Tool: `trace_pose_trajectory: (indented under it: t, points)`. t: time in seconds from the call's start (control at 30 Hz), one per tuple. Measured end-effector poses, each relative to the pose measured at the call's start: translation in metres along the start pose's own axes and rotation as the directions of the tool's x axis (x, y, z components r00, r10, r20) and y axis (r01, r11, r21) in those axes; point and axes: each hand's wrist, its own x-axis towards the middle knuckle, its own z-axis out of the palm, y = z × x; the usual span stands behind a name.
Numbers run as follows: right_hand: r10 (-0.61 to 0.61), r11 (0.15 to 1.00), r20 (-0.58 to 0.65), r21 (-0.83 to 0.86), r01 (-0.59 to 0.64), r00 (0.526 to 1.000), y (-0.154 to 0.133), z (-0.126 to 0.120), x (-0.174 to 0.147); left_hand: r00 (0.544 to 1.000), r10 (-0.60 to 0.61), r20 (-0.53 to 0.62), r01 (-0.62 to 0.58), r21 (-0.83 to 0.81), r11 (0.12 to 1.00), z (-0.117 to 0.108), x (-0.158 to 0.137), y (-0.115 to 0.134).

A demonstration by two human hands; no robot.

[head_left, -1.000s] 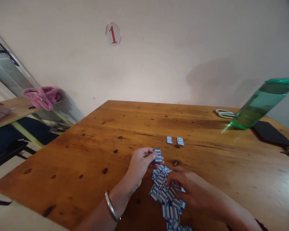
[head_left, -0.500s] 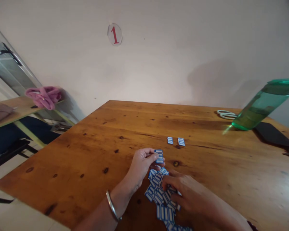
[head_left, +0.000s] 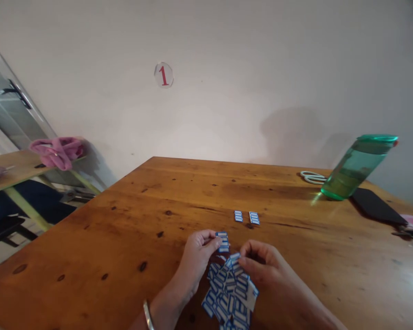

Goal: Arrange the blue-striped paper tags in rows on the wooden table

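Between thumb and fingers my left hand point(head_left: 200, 252) grips a small blue-and-white card point(head_left: 223, 246) printed with white bars; whether more cards lie behind it I cannot tell. My right hand point(head_left: 263, 261) pinches the edge of another such card point(head_left: 233, 260) at the top of a loose pile. That pile of cards point(head_left: 227, 293) spreads over the table below and between both hands, overlapping at odd angles, one pale side facing up. Farther off, two small sets of cards, a left one point(head_left: 238, 216) and a right one point(head_left: 253, 217), lie side by side, apart from the pile.
On the wooden table point(head_left: 151, 197), a green bottle point(head_left: 358, 167) stands at the right beside a black flat object point(head_left: 378, 205) and a coiled white cable point(head_left: 312, 177). A pink cloth point(head_left: 57, 152) rests on another table at the left. The wall point(head_left: 227, 114) rises behind.
My right hand has drawn up from within the pile to its top edge and now pinches a card. My left hand keeps its card. The view has tilted upward somewhat.
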Motion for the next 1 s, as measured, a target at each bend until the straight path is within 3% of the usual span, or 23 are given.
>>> trace_pose_trajectory:
  t: [0.1, 0.2, 0.43, 0.7, 0.87, 1.0]
  points:
    - [0.071, 0.976, -0.081, 0.211, -0.053, 0.994, 0.003, -0.001, 0.001, 1.000, 0.000, 0.006, 0.000, 0.006, 1.000, 0.002, -0.001, -0.001]
    - [0.096, 0.950, -0.110, 0.308, -0.058, 0.989, 0.005, 0.000, 0.002, 0.999, -0.025, 0.034, 0.025, 0.006, 1.000, 0.003, -0.002, -0.002]
    - [0.099, 0.933, -0.153, 0.359, -0.038, 0.983, 0.004, 0.003, 0.004, 0.999, -0.026, 0.038, 0.025, 0.007, 1.000, 0.004, -0.002, -0.005]
    - [-0.056, 0.990, -0.262, 0.110, 0.087, 0.964, 0.022, 0.006, 0.010, 0.998, 0.020, 0.056, -0.027, 0.117, 0.993, 0.006, -0.003, -0.008]
    - [-0.203, 0.978, -0.342, -0.124, 0.170, 0.918, 0.025, 0.012, 0.008, 0.997, 0.050, 0.053, -0.058, 0.179, 0.982, 0.008, -0.003, -0.010]
    - [-0.234, 0.969, -0.374, -0.168, 0.183, 0.897, 0.020, 0.016, 0.007, 0.998, 0.038, 0.049, -0.046, 0.185, 0.982, 0.009, -0.004, -0.012]
